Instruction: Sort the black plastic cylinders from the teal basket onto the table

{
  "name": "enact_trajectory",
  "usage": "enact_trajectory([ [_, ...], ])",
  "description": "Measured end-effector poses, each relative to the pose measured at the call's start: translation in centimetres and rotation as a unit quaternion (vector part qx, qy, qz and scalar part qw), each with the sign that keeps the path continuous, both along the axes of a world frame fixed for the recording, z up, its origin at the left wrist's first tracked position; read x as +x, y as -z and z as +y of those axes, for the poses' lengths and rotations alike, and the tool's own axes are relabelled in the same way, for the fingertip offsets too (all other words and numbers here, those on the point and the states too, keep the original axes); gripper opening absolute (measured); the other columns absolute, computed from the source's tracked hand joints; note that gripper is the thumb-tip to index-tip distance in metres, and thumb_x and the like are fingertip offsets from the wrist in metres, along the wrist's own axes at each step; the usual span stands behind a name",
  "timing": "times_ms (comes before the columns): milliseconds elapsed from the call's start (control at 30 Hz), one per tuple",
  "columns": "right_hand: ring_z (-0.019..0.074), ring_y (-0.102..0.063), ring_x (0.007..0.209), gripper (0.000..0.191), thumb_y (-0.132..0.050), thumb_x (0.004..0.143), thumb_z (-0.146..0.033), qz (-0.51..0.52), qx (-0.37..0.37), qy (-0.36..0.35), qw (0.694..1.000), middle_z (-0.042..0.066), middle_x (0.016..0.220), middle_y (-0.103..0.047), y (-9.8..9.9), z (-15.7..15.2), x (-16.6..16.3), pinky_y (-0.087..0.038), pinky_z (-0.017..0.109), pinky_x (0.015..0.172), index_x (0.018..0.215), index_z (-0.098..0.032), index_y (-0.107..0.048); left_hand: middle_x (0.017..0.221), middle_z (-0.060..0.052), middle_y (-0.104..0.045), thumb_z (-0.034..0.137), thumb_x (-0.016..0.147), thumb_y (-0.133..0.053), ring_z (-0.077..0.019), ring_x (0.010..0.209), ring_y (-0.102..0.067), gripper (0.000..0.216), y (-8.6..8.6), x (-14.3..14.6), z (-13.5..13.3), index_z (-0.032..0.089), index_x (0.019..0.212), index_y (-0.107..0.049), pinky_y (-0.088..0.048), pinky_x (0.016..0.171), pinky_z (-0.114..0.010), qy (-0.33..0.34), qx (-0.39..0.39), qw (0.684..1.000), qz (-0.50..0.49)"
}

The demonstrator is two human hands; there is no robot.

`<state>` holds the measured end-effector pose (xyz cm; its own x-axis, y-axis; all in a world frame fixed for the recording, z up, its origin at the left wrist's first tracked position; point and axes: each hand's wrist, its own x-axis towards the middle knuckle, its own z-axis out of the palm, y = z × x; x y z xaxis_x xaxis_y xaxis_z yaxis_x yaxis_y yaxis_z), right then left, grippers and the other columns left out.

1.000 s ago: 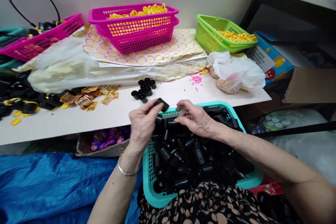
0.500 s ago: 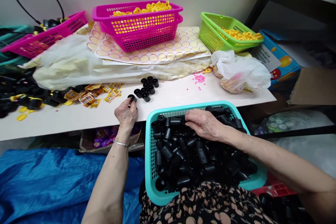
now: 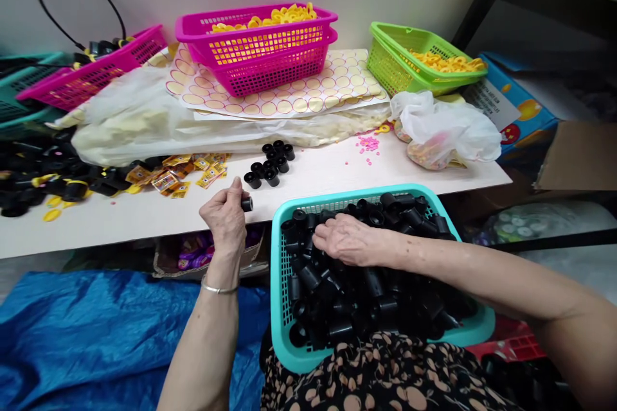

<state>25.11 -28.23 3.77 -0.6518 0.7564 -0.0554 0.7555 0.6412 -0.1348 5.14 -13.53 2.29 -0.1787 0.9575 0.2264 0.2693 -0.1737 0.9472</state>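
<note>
A teal basket (image 3: 278,282) full of black plastic tubes (image 3: 366,289) rests on my lap. My right hand (image 3: 344,241) lies palm down on the pile near the basket's far left corner, its fingers curled into the tubes. Over the table's front edge, my left hand (image 3: 224,218) is closed round a small black tube (image 3: 247,204) that sticks out to the right of my thumb. A cluster of upright black tubes (image 3: 270,164) stands on the white table (image 3: 144,218) just beyond that hand.
At the back stand stacked pink baskets (image 3: 260,45) of yellow rings, a green basket (image 3: 414,61) of yellow rings and a sheet of round stickers (image 3: 332,87). Orange sachets (image 3: 178,173), black parts (image 3: 38,173), plastic bags (image 3: 448,131) and pink beads (image 3: 369,143) lie about. A blue tarp (image 3: 96,334) covers the floor.
My left hand went out to the table beside the tube cluster, then drew back to the edge with a small tube. My right hand moved left and down onto the pile.
</note>
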Motion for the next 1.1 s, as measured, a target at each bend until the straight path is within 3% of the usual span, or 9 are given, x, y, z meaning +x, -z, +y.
enact_trajectory([
  [67, 0.0184, -0.052, 0.075, 0.021, -0.046, 0.08, -0.011, 0.1, -0.037, 0.068, 0.992, 0.01, 0.092, -0.055, -0.5, 0.0, 1.0, -0.041, 0.032, 0.063, 0.099, -0.011, -0.054, 0.058, -0.003, -0.06, 0.052, 0.072, -0.059, -0.0088, 0.048, -0.044, 0.041, -1.7, 0.6, -1.9, 0.013, 0.059, -0.057, -0.029, 0.043, -0.022, 0.055, -0.129, 0.982, -0.126],
  [133, 0.0163, -0.054, 0.073, 0.019, -0.049, 0.078, -0.015, 0.268, -0.111, 0.167, 0.942, 0.007, 0.088, -0.055, -0.9, -0.1, 1.9, -0.044, 0.031, 0.064, 0.096, -0.014, -0.054, 0.061, -0.006, -0.063, 0.05, 0.072, -0.061, -0.0081, 0.046, -0.044, 0.04, -3.2, 1.3, -3.6, 0.013, 0.06, -0.056, -0.026, 0.04, -0.02, 0.155, -0.258, 0.928, -0.219],
  [267, 0.0122, -0.06, 0.064, 0.027, -0.058, 0.072, -0.019, 0.614, -0.297, 0.318, 0.659, -0.002, 0.078, -0.055, -1.8, -0.5, 2.4, -0.051, 0.031, 0.066, 0.096, -0.02, -0.046, 0.066, -0.01, -0.064, 0.044, 0.075, -0.062, -0.0072, 0.047, -0.046, 0.035, -4.7, 2.8, -5.8, 0.011, 0.063, -0.057, -0.03, 0.041, -0.018, 0.286, -0.389, 0.822, -0.301],
  [333, 0.0113, -0.063, 0.067, 0.039, -0.061, 0.067, -0.016, 0.698, -0.319, 0.312, 0.56, -0.002, 0.093, -0.055, -2.2, -0.7, 2.1, -0.054, 0.034, 0.07, 0.102, -0.023, -0.046, 0.067, -0.01, -0.064, 0.044, 0.076, -0.061, -0.0067, 0.047, -0.046, 0.037, -4.8, 3.8, -6.5, 0.01, 0.064, -0.058, -0.03, 0.04, -0.017, 0.305, -0.409, 0.805, -0.302],
  [400, 0.0101, -0.063, 0.071, 0.049, -0.062, 0.064, -0.012, 0.723, -0.308, 0.283, 0.551, -0.002, 0.101, -0.054, -2.6, -0.8, 1.6, -0.053, 0.033, 0.074, 0.109, -0.026, -0.049, 0.066, -0.01, -0.063, 0.047, 0.077, -0.061, -0.0062, 0.046, -0.046, 0.04, -4.6, 4.9, -7.2, 0.008, 0.065, -0.06, -0.03, 0.038, -0.016, 0.319, -0.417, 0.799, -0.292],
  [567, 0.0101, -0.059, 0.08, 0.036, -0.062, 0.07, -0.01, 0.717, -0.24, 0.261, 0.6, -0.002, 0.088, -0.059, -2.8, -1.0, 0.8, -0.046, 0.023, 0.073, 0.103, -0.022, -0.054, 0.051, -0.002, -0.053, 0.053, 0.075, -0.061, -0.0067, 0.041, -0.045, 0.045, -3.9, 6.5, -8.5, 0.011, 0.061, -0.056, -0.027, 0.035, -0.017, 0.326, -0.417, 0.8, -0.283],
  [733, 0.0087, -0.056, 0.075, 0.04, -0.069, 0.07, -0.016, 0.769, -0.203, 0.296, 0.529, -0.003, 0.084, -0.06, -2.5, -0.7, 1.1, -0.045, 0.021, 0.07, 0.106, -0.022, -0.054, 0.058, -0.002, -0.055, 0.057, 0.078, -0.055, -0.0044, 0.04, -0.04, 0.047, -3.7, 6.7, -8.9, 0.011, 0.07, -0.058, -0.026, 0.035, -0.016, 0.349, -0.412, 0.786, -0.301],
  [967, 0.0096, -0.059, 0.064, 0.029, -0.075, 0.064, -0.018, 0.804, -0.302, 0.328, 0.394, -0.002, 0.073, -0.061, -2.6, -0.8, 2.5, -0.05, 0.021, 0.059, 0.087, -0.018, -0.057, 0.078, -0.002, -0.06, 0.016, 0.066, -0.074, -0.009, 0.065, -0.058, 0.023, -3.5, 6.3, -8.8, 0.011, 0.085, -0.062, -0.049, 0.06, -0.019, 0.354, -0.394, 0.765, -0.365],
  [1100, 0.0115, -0.063, 0.068, 0.034, -0.076, 0.062, -0.018, 0.793, -0.306, 0.342, 0.401, -0.002, 0.076, -0.063, -2.6, -1.3, 2.5, -0.053, 0.026, 0.068, 0.091, -0.018, -0.058, 0.077, -0.002, -0.061, 0.019, 0.073, -0.068, -0.0132, 0.071, -0.061, 0.018, -3.4, 6.3, -8.8, 0.015, 0.09, -0.061, -0.052, 0.065, -0.026, 0.333, -0.391, 0.766, -0.386],
])
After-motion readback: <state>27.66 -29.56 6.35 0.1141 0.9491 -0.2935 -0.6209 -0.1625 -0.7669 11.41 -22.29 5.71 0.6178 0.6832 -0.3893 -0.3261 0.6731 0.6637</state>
